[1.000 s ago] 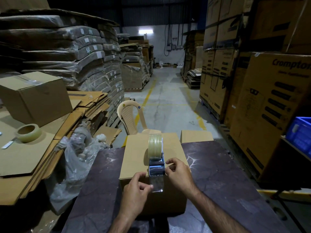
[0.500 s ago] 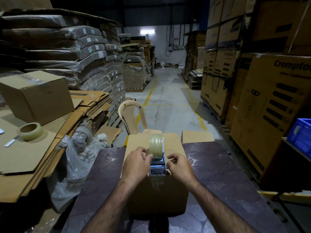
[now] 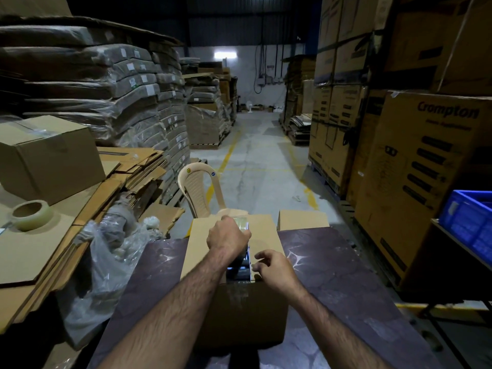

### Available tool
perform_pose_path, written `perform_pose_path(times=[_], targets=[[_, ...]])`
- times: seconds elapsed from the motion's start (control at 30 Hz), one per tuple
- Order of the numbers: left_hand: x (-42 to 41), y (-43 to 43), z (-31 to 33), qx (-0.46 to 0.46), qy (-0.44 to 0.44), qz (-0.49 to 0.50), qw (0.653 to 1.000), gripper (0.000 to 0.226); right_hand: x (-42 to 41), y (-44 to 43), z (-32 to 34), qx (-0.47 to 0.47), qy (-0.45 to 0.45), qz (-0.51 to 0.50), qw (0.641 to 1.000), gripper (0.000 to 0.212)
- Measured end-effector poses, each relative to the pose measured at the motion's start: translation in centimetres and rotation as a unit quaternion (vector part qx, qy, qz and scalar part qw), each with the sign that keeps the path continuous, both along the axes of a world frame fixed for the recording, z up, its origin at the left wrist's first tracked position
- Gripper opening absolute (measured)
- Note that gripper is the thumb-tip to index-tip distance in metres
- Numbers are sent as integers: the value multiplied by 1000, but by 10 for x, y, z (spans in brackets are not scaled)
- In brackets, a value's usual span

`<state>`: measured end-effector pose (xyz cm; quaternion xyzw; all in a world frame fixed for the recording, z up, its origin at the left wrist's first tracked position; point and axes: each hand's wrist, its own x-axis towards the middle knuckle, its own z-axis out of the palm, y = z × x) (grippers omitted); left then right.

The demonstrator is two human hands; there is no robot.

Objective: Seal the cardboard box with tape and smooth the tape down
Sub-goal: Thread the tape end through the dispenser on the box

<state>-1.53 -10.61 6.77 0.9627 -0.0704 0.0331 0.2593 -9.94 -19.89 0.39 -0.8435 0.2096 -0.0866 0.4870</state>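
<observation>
Box [image 3: 269,235]: plain cardboard, flaps closed, on the dark marbled table [image 3: 335,275], centre of view, near face toward the person. A clear tape strip [image 3: 237,295] shows glossy down the near face, from the top edge.

Dispenser [image 3: 246,259]: lies along the box's top seam, its roll end at the far side.

Left hand [image 3: 227,235]: on top of the dispenser's far end, fingers curled round the roll, gripping it.

Right hand [image 3: 274,267]: at the near top edge of the box, just right of the dispenser. Fingers bent, tips down on the cardboard. Cannot tell whether they pinch anything or only press.

Around:
- Small box [image 3: 303,219] at the table's far edge, right of the main one.
- Beige chair [image 3: 197,190] beyond the table.
- Left: crumpled plastic [image 3: 106,267], flattened cardboard with a spare roll [image 3: 32,214] on it, and a closed carton [image 3: 48,158] behind.
- Right: stacked "Crompton" cartons [image 3: 426,169] and a blue crate [image 3: 468,222].
</observation>
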Motion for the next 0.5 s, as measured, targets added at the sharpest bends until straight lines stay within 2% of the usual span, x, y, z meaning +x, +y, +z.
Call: perform_pose_path(times=[0.23,0.37,0.5], targets=[[-1,19,-4,-95,8,7,995,43,-1,-4,2,73,-18,-28,997,17],[-5,28,-5,-185,46,7,982,46,0,-4,4,163,-45,-17,985,36],[-9,30,-9,-285,84,-14,955,59,-6,-12,11,254,-53,-3,966,37]])
